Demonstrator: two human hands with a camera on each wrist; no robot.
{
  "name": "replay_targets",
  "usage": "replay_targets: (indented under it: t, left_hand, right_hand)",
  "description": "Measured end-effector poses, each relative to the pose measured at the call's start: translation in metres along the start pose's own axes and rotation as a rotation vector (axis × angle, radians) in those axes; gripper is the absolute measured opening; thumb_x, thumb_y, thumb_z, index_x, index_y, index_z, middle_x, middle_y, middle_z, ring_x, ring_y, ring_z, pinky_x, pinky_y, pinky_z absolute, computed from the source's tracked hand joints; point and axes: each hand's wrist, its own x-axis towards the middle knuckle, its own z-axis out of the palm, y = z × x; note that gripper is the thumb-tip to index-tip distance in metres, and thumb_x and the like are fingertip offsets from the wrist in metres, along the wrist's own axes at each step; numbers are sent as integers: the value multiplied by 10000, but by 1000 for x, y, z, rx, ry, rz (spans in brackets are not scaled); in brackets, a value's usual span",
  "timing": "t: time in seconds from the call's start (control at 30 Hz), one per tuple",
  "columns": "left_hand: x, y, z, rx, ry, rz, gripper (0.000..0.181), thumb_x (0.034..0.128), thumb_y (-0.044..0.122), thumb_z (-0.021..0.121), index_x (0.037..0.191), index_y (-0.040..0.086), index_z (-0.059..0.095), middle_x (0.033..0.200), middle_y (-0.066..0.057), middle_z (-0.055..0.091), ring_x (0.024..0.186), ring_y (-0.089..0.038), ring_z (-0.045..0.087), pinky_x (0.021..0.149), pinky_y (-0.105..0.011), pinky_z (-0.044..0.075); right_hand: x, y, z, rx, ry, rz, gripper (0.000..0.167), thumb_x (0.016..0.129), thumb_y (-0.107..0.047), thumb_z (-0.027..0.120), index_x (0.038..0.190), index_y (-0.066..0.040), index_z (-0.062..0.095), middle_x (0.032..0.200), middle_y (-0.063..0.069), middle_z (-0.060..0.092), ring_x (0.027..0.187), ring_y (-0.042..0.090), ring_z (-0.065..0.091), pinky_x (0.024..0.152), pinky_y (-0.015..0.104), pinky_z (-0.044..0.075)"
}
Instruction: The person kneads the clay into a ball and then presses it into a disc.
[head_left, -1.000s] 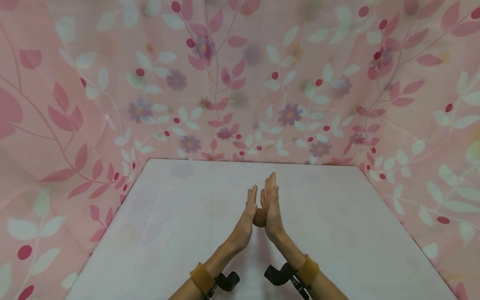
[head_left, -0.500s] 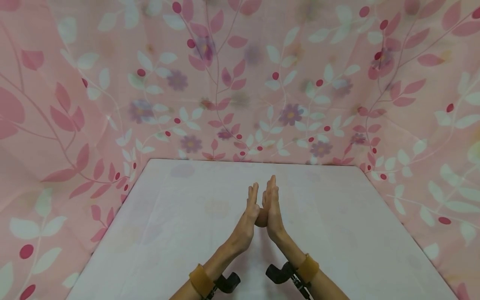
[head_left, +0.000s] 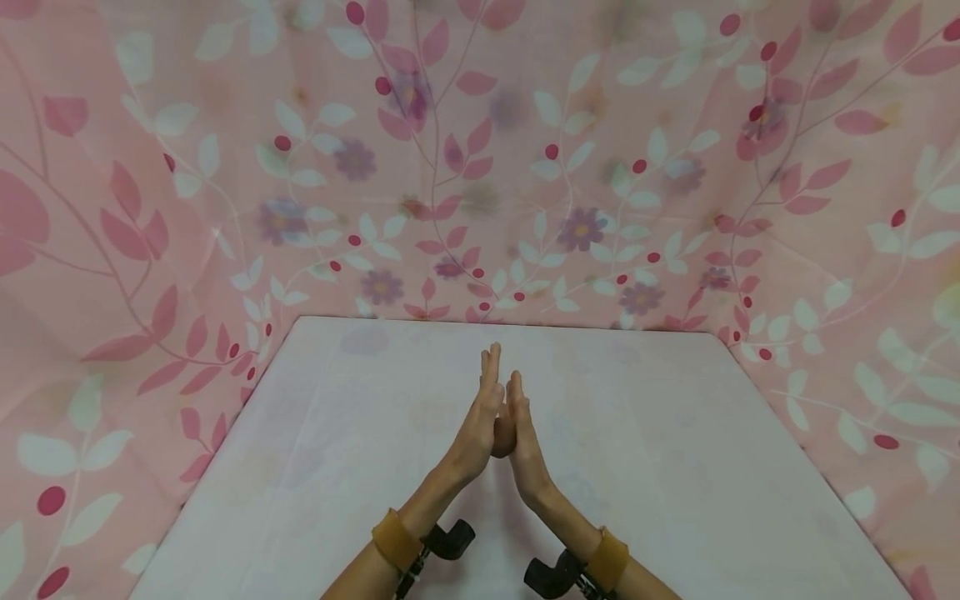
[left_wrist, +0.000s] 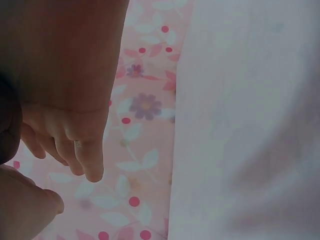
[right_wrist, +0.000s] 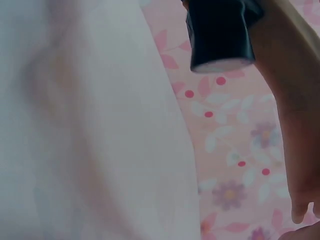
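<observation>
In the head view a small brown ball (head_left: 503, 438), smooth and clay-like, sits between two facing palms. My left hand (head_left: 472, 432) presses it from the left, its straight fingers pointing up and away. From the other side my right hand (head_left: 529, 450) presses with fingers also straight, standing slightly lower than the left. The palms touch the ball and partly cover it. The left wrist view shows a near hand (left_wrist: 75, 85) with extended fingers, and part of the dark ball (left_wrist: 7, 122) at the left edge. In the right wrist view, a hand (right_wrist: 305, 200) is mostly cut off.
Beneath the hands is a white-covered table (head_left: 337, 467). Pink floral cloth (head_left: 480, 167) encloses its back and sides. Each wrist wears a tan band (head_left: 396, 540) with a black camera (head_left: 452, 540); the two cameras stand close together above the table.
Both hands and the ball have shifted left. The left hand has slid forward along the ball while the right has drawn back, reversing which fingertips reach farther.
</observation>
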Motion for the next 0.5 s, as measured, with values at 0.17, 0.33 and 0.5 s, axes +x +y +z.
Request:
replay_targets:
  t: [0.17,0.33,0.5]
  left_hand:
    - [5,-2,-5,-18,26,-3,641,1039,433,169,1597,207,-51,1645,47,-140,1506,-188,-176,1146,-639,-112]
    - [7,-7,-9,-39,45,-38,642,1044,428,175,1597,198,-55,1643,46,-153,1503,-178,-188,1132,-662,-114]
    - [10,-11,-15,-34,88,-69,649,1036,445,196,1599,229,-43,1642,38,-157,1504,-179,-183,1125,-670,-122]
  right_hand:
    - [-5,-3,2,12,-46,3,667,1059,-470,44,1566,-82,-151,1648,56,-163,1522,274,-112,1189,580,-24]
    - [-8,-5,1,-3,-105,-4,618,1073,-413,67,1559,-137,-197,1643,65,-183,1518,285,-125,1179,600,-12]
    - [-9,-5,2,-20,-145,47,714,1047,-341,284,1565,-198,-186,1644,23,-171,1514,249,-144,1138,678,-48]
